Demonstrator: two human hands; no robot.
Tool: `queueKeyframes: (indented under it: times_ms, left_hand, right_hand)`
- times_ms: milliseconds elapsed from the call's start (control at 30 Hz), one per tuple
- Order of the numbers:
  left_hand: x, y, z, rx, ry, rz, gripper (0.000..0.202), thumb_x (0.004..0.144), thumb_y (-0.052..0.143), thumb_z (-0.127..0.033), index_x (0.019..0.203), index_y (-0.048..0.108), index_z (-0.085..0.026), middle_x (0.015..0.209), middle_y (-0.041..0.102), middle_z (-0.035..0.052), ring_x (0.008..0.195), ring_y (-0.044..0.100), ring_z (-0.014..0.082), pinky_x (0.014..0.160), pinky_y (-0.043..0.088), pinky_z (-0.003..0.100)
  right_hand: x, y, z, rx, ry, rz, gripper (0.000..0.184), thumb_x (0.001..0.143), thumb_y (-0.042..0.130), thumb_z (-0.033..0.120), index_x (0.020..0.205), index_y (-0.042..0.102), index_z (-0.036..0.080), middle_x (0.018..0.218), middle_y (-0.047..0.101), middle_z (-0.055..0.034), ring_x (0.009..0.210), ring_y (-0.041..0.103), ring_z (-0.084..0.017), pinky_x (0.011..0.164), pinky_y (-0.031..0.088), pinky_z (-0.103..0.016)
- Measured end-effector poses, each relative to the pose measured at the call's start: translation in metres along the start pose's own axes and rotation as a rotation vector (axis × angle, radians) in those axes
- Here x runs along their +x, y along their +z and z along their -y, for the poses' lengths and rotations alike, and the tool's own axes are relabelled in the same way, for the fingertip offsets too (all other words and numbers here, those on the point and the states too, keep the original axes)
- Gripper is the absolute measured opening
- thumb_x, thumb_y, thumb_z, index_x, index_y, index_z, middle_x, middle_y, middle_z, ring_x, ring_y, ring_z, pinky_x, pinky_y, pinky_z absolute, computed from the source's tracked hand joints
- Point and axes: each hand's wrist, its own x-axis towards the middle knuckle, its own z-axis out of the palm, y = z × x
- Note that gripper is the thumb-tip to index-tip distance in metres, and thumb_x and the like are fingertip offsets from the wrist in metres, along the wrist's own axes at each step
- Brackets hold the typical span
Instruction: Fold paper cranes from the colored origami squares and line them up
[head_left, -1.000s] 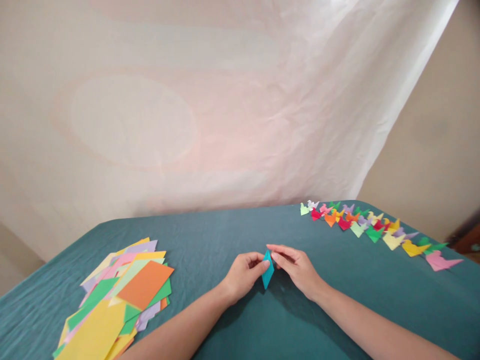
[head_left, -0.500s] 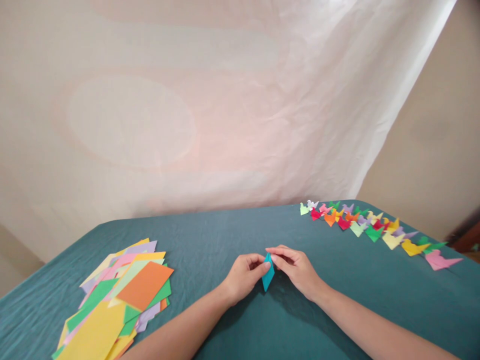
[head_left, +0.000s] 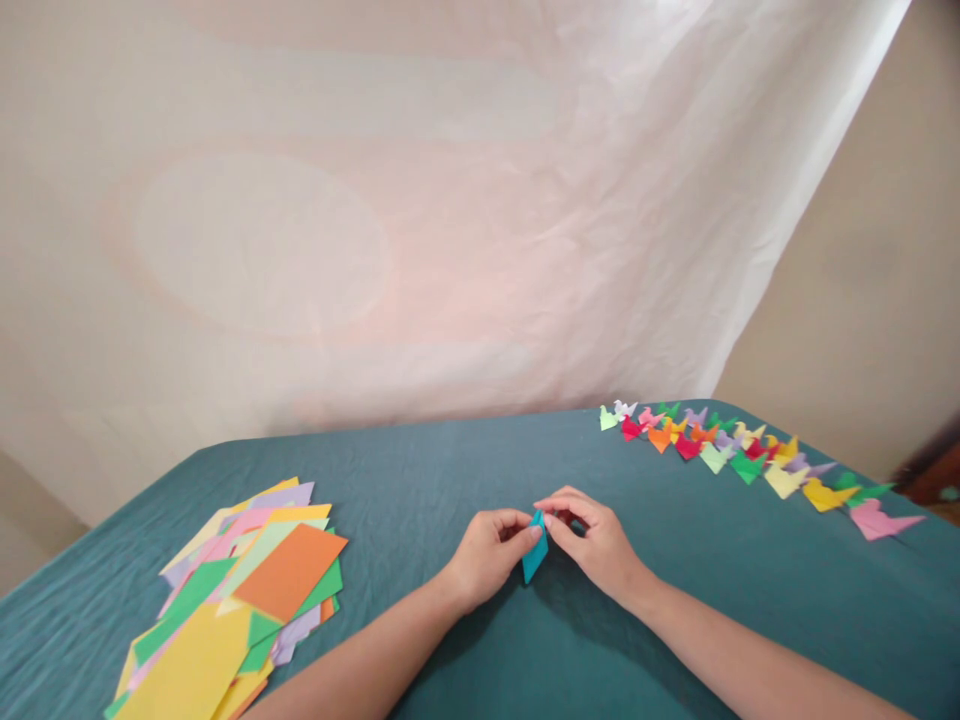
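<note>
Folded blue paper (head_left: 535, 552) between both hands

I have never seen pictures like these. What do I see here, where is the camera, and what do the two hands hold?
There is no machine here: a person works with two bare hands. The camera sits on the person's head and looks forward and down, so both arms enter from the bottom edge. The left hand and the right hand pinch a small blue folded paper between their fingertips, over the teal cloth. At the left lies a loose pile of coloured sheets. At the far right lies a row of small folded figures in many colours. Behind hangs a pale sheet.
</note>
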Motion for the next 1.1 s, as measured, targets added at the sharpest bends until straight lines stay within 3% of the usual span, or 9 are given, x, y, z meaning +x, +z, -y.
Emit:
queueKeyframes:
  times_ms: [1100]
  left_hand:
    - [-0.0013, 0.0018, 0.0015, 0.007, 0.041, -0.06, 0.03, 0.08, 0.058, -0.036, 0.094, 0.07, -0.013, 0.079, 0.067, 0.0044, 0.072, 0.058, 0.0163, 0.07, 0.043, 0.025]
  right_hand:
    - [-0.0034, 0.0021, 0.0046, -0.104, -0.153, -0.108, 0.007, 0.079, 0.056, 0.016, 0.078, 0.062, 0.019, 0.074, 0.056, -0.0017, 0.064, 0.054, -0.013, 0.06, 0.045, -0.025]
